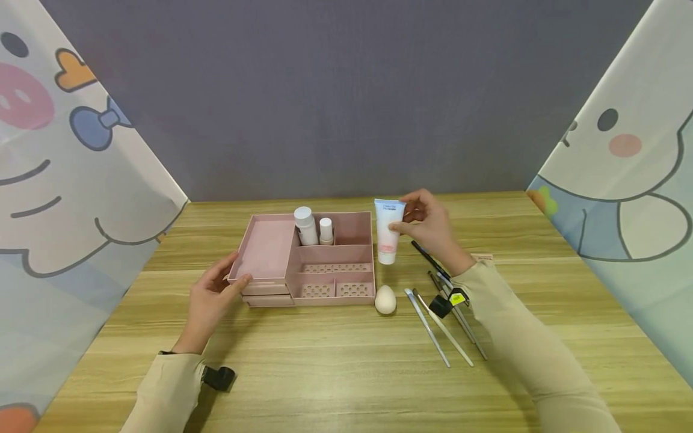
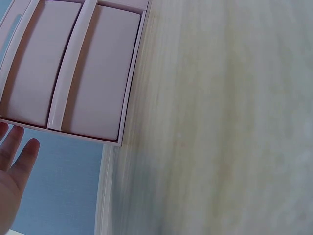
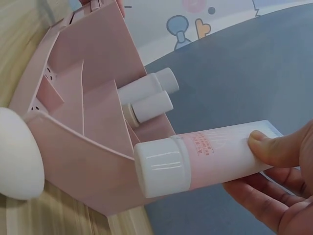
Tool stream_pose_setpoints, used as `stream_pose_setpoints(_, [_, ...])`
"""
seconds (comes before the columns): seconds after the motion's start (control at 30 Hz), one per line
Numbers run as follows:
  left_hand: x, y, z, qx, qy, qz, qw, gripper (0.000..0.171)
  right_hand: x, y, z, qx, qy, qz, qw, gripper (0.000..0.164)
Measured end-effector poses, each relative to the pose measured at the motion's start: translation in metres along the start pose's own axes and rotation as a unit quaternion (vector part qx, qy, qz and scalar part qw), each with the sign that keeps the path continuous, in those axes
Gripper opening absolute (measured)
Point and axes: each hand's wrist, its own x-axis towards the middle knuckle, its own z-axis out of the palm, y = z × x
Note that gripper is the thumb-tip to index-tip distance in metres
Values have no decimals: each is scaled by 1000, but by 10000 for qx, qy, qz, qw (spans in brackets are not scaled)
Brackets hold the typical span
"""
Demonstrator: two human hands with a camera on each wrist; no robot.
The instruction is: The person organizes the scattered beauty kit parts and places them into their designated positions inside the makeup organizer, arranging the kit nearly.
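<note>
A pink desktop organizer (image 1: 335,257) has a flat-topped drawer section at left and open compartments at right. Its left front corner sits between the thumb and fingers of my left hand (image 1: 212,293); in the left wrist view several fingers (image 2: 22,164) lie fairly straight along its side. My right hand (image 1: 430,225) pinches a white and pink squeeze tube (image 1: 388,234) near its flat blue end, thumb on one face. The tube hangs cap down, just right of the organizer's back compartment. A large white bottle (image 1: 306,227) and a small white-capped bottle (image 1: 326,231) stand in that back row.
A cream egg-shaped makeup sponge (image 1: 385,300) sits by the organizer's front right corner. Several makeup brushes (image 1: 441,328) and a black pen-like stick (image 1: 428,257) lie to the right, partly under my right forearm. A grey panel (image 1: 335,108) rises behind the wooden table (image 1: 303,373).
</note>
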Motion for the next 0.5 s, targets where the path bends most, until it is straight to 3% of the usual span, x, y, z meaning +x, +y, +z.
stream_pose_setpoints(0.5, [0,1,0,-75,13,49,10000,50,4,-2,24,291,216,-153,9992,45])
